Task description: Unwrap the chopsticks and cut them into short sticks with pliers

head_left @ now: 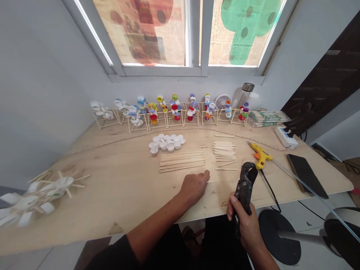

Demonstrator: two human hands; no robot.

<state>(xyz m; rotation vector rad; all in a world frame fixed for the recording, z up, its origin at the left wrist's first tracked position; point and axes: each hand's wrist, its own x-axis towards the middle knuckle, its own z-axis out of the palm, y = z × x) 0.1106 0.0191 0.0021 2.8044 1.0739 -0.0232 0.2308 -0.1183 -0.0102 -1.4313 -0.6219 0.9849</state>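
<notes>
My left hand (194, 187) rests on the plywood tabletop (118, 180), its fingertips at a short wooden stick (210, 181). I cannot tell whether they grip it. My right hand (246, 225) is closed around the handles of black ratchet cutters (245, 187), raised near the table's front edge. Beyond my hands lie a neat row of long wooden sticks (182, 162), a stack of shorter sticks (224, 152) and a heap of white bottle caps (166, 142). A yellow hot glue gun (261, 156) lies right of the cutters.
Stick-and-bottle-cap models (168, 112) line the back of the table, and a blurred white-cap model (36, 197) sits at the left edge. To the right are a wrapped stick bundle (267, 119), a power strip (286, 137) and a black phone (306, 174).
</notes>
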